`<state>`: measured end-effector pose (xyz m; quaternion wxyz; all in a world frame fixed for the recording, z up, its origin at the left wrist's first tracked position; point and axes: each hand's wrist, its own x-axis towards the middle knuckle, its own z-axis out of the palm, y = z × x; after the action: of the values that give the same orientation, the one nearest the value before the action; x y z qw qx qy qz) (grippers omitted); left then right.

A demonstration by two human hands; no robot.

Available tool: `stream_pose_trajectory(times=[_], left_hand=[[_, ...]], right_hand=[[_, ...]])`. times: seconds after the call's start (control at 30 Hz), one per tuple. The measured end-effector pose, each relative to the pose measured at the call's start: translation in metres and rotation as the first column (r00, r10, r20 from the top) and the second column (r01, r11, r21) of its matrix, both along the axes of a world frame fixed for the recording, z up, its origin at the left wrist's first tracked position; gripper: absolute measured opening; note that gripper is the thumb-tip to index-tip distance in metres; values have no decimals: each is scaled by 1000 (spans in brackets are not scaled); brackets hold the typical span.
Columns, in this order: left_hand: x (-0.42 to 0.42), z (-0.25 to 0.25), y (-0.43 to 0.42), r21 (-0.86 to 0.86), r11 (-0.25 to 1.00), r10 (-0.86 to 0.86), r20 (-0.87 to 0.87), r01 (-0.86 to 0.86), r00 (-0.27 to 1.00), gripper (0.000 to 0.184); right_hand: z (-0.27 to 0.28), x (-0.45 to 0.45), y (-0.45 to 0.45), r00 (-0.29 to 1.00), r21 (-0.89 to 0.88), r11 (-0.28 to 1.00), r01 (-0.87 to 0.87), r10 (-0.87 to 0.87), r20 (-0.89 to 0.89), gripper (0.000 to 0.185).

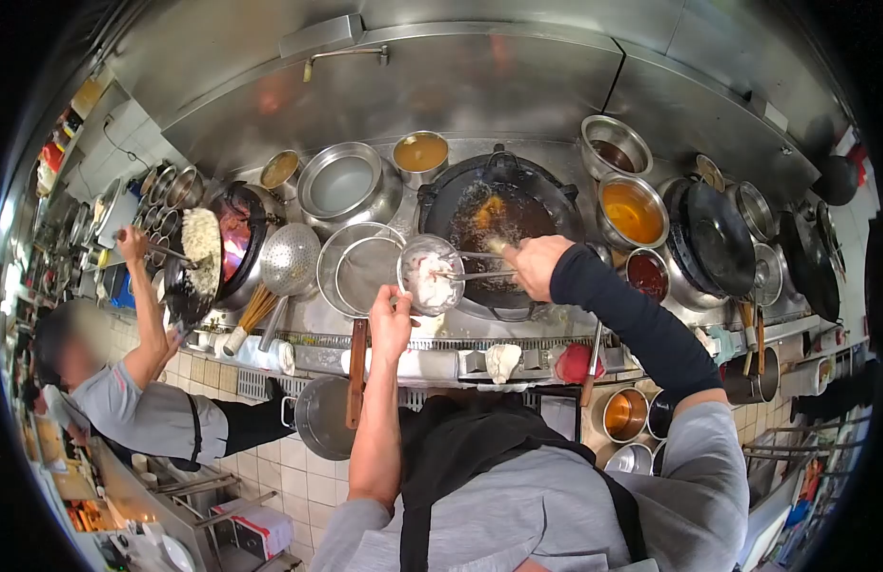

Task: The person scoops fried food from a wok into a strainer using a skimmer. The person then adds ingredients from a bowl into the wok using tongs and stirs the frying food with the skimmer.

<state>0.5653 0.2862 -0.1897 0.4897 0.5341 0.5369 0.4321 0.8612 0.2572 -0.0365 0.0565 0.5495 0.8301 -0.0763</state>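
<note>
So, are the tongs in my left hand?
No, your left hand holds the small bowl, and the tongs are in your right hand.

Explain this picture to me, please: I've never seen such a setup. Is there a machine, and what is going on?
No machine is doing the handling: these are a person's bare hands, seen by a camera on their head looking forward and down. That is the only view.

The left hand holds a small bowl with something white in it; the right hand holds metal tongs reaching into it. Beyond is a wok of dark, bubbling liquid with a golden piece in it. Around it on the steel counter stand pots and bowls of liquid, and a ladle-like strainer. A co-worker handles another pan at left.
</note>
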Motion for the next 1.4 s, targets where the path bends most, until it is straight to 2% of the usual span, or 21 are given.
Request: stream_pose_trajectory(times=[0.03, 0.13, 0.23, 0.27, 0.33, 0.4, 0.47, 0.53, 0.6, 0.7, 0.8, 0.83, 0.93, 0.97, 1.07, 1.2, 1.27, 1.3, 1.33, 1.4], left_hand=[[2, 1, -1, 7, 1000, -5, 1, 5, 1000, 11], [1, -3, -1, 6, 1000, -2, -13, 3, 1000, 11], [-6, -18, 0, -21, 999, 50, 5, -50, 999, 12], [-9, -24, 0, -33, 997, 72, 15, -71, 997, 12], [-18, -32, 0, -111, 989, 102, 47, -97, 994, 11], [-23, -37, 1, -135, 983, 135, 71, -125, 988, 11], [-25, -38, -1, -111, 982, 161, 85, -151, 983, 12], [-24, -38, -1, -89, 985, 154, 81, -146, 985, 12], [-19, -36, 0, -74, 991, 122, 86, -116, 989, 12], [-17, -27, -1, -56, 996, 79, 71, -75, 994, 11], [-14, -8, -8, -46, 997, 60, 0, -60, 998, 11], [-13, 0, -11, -51, 998, 47, -28, -48, 999, 12], [-7, 5, -12, -9, 1000, 17, -26, -18, 1000, 12], [-6, 5, -14, 13, 1000, 10, -11, -10, 1000, 12], [-6, -4, -10, 8, 999, 36, -30, -35, 999, 12], [-7, -18, -6, -16, 998, 65, 22, -65, 998, 12], [-5, -23, -4, -49, 996, 81, 40, -79, 996, 12], [-6, -24, -5, -64, 994, 92, 45, -89, 995, 12], [-7, -24, -6, -79, 992, 101, 48, -97, 994, 12], [-7, -27, -7, -92, 991, 100, 63, -94, 993, 11]], right_hand=[[-7, -2, 2, 1000, 32, 999, -29, 29, -11, 25], [-7, 4, 2, 999, -18, 999, -49, 50, 7, 25], [18, 20, -13, 997, 32, 999, -18, 20, -72, 28], [32, 26, -18, 994, -7, 1000, -8, 7, -112, 32], [39, 43, -25, 985, 29, 999, 24, -18, -171, 31], [51, 47, -27, 982, -55, 994, 95, -103, -161, 32], [32, 55, -19, 978, -103, 985, 137, -151, -146, 33], [-12, 56, 3, 983, -186, 974, 127, -149, -105, 33], [-84, 60, 24, 978, -144, 975, 168, -183, -97, 30], [-74, 35, 18, 939, -134, 929, 344, -344, 26, 34], [-41, 28, -1, 933, -12, 958, 287, -282, -224, 35], [-29, 23, -7, 938, -44, 971, 235, -239, -252, 35], [-18, 0, -12, 968, -141, 978, 151, -176, -181, 29], [-31, -3, -8, 971, -135, 979, 151, -172, -164, 28], [-32, 3, -12, 970, -12, 994, 109, -109, -218, 29], [3, 23, -31, 949, -84, 990, 113, -133, -287, 31], [16, 42, -40, 899, 42, 995, 88, -62, -433, 32], [31, 49, -45, 889, -20, 993, 113, -111, -444, 33], [39, 56, -50, 913, 9, 991, 136, -122, -388, 36], [49, 65, -52, 913, -66, 960, 273, -280, -296, 36]])
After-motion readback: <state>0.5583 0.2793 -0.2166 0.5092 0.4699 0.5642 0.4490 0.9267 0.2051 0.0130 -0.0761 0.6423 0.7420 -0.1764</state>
